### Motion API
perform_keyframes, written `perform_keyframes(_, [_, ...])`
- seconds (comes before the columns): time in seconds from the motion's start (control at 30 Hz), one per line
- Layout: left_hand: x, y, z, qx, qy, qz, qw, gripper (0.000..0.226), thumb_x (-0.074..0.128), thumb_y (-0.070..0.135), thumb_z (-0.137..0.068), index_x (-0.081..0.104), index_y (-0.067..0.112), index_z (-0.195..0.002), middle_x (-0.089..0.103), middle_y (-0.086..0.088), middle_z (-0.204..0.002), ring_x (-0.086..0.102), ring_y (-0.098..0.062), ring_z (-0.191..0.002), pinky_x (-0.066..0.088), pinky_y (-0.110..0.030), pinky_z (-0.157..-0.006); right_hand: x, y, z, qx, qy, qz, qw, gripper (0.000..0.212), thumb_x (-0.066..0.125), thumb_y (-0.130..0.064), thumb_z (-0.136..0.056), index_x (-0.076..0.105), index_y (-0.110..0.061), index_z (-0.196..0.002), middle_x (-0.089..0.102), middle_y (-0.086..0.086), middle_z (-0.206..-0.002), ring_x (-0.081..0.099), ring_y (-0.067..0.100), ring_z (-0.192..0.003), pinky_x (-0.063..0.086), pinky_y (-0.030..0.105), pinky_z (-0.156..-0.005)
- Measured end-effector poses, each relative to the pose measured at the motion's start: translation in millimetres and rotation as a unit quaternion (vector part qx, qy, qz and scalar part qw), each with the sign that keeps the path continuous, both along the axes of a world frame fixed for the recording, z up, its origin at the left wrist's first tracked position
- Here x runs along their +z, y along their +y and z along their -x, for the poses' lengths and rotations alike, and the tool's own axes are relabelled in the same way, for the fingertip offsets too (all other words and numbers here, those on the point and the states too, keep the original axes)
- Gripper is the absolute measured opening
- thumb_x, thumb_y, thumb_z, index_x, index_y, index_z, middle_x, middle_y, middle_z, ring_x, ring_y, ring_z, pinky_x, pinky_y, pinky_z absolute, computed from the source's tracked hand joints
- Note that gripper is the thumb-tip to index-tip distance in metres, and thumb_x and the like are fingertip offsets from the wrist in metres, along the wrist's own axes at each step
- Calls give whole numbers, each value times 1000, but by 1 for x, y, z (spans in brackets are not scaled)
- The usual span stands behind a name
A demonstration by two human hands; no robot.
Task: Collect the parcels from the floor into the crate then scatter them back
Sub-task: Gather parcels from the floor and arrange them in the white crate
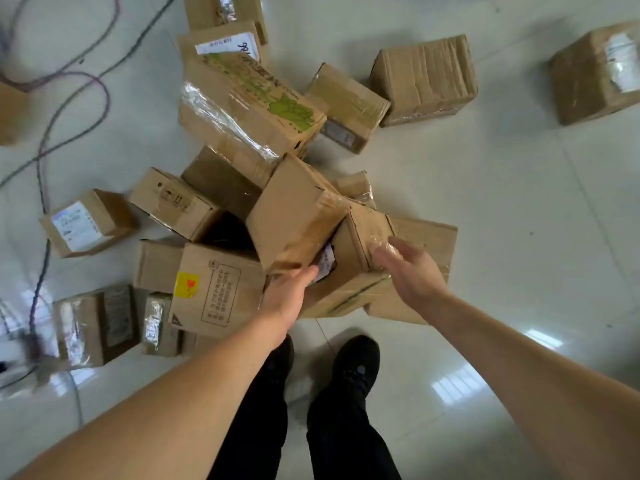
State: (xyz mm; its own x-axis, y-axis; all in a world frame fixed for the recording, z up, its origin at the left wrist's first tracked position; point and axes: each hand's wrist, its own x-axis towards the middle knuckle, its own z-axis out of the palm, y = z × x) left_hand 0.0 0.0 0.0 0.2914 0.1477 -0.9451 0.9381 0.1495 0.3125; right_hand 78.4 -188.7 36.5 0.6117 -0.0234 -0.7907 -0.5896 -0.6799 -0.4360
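Observation:
Several brown cardboard parcels lie heaped on the pale tiled floor in front of me. A taped plain parcel tilts at the heap's middle. Beside it sits a smaller taped parcel with a white label on its side. My left hand reaches to the lower edge of the tilted parcel, fingers straight and touching it. My right hand lies with spread fingers against the smaller parcel's right side. No crate is in view.
A big parcel with green print lies behind the heap, and one with a yellow sticker at the left. Loose parcels sit at right and far right. Cables run over the floor at left. My black shoes stand just below the heap.

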Motion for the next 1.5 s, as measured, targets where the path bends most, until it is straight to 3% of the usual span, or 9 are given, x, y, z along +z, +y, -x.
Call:
perform_keyframes(0.17, [-28,0,11,-19,19,21,999,45,53,47,-101,53,30,-142,46,8,-128,43,-17,-122,32,-40,-102,-28,0,-3,24,7,8,1000,79,54,-70,-91,44,-28,-157,39,2,-164,37,27,-150,30,44,-122])
perform_keyframes(0.33, [-53,-5,14,-13,34,55,998,51,52,43,-102,41,30,-150,43,4,-152,39,-23,-141,30,-48,-113,-47,0,-7,49,6,28,998,62,49,-65,-97,56,-27,-146,59,0,-129,54,26,-120,40,39,-101])
perform_keyframes(0.5, [-59,-9,16,8,55,28,998,30,57,37,-97,52,25,-124,56,-3,-130,53,-23,-116,46,-46,-95,-48,-7,-10,44,8,34,998,37,48,-57,-102,63,-29,-121,62,-4,-105,56,8,-85,43,29,-73])
perform_keyframes(0.7, [-25,-17,15,46,77,-14,996,52,57,46,-94,41,26,-139,56,-3,-131,52,-26,-118,46,-52,-98,-27,-33,-17,-88,13,-5,996,36,58,-55,-95,72,-23,-104,69,-5,-95,62,16,-89,46,34,-73])
perform_keyframes(0.93, [54,-28,-15,87,46,12,995,22,53,43,-100,58,23,-107,70,-9,-103,65,-26,-94,55,-51,-90,37,-65,-16,-190,27,-82,978,42,58,-40,-65,63,-15,-98,60,6,-95,54,22,-86,39,34,-68])
perform_keyframes(1.1, [138,-22,-56,40,-27,7,999,43,39,51,-104,68,19,-105,71,-8,-96,63,-23,-89,50,-37,-75,101,-71,-10,-210,1,-136,968,54,62,-45,-73,59,-30,-125,68,3,-119,65,19,-106,51,34,-79])
perform_keyframes(1.23, [215,-12,-89,-18,-88,-3,996,55,33,54,-104,74,18,-98,76,-9,-93,69,-27,-93,56,-42,-82,165,-68,-14,-248,-27,-151,957,37,61,-47,-100,62,-21,-126,70,4,-120,66,25,-114,52,36,-84])
perform_keyframes(1.37, [298,-11,-114,-36,-163,-35,985,58,32,50,-105,75,13,-95,77,-12,-89,74,-32,-89,59,-52,-84,229,-63,-20,-289,-57,-140,945,110,51,-105,-55,67,-24,-128,70,1,-129,64,25,-121,46,52,-110])
perform_keyframes(1.5, [369,-13,-124,-40,-223,-25,974,52,29,48,-107,67,22,-83,74,4,-65,69,-20,-77,52,-35,-70,306,-59,-28,-318,-98,-146,932,120,42,-110,-46,67,-30,-133,67,0,-135,61,24,-126,42,52,-115])
